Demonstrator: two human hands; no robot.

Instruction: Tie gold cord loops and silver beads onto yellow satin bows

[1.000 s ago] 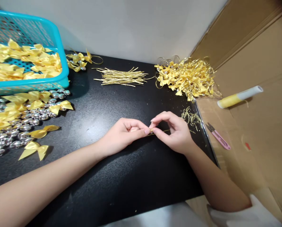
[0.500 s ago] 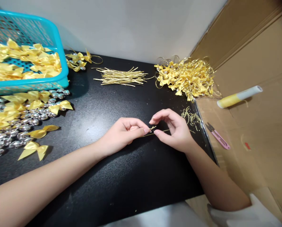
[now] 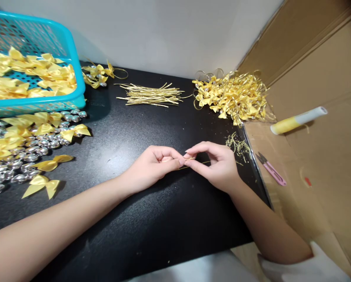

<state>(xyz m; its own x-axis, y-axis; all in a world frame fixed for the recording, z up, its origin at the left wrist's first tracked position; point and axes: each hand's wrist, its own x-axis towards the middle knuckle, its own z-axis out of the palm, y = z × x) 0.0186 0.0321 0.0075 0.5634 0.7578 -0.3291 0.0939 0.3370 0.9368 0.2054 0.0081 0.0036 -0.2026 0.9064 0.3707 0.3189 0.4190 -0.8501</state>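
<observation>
Over the middle of the black table, my left hand (image 3: pixel 155 166) pinches a thin gold cord (image 3: pixel 204 162) between thumb and index finger. My right hand (image 3: pixel 215 162) meets it from the right, thumb and fingertips closed on the cord's short end. The fingertips of both hands touch or nearly touch, so most of the cord between them is hidden. A length of cord runs under my right palm and comes out toward the right. Beyond my hands lies a bundle of cut gold cords (image 3: pixel 151 95).
A turquoise basket (image 3: pixel 80 74) of yellow bows stands at left, with silver beads (image 3: pixel 31 158) and loose bows (image 3: pixel 41 186) before it. Finished-looking bows with cord loops (image 3: pixel 231 96) are heaped back right. Cord scraps (image 3: pixel 238 145), pink thread snips (image 3: pixel 271 169) and a yellow-white tube (image 3: pixel 299 120) lie right.
My right thumb and fingers, apart half a second ago, have come together on the cord's end beside my left fingertips. My left hand has stayed in place.
</observation>
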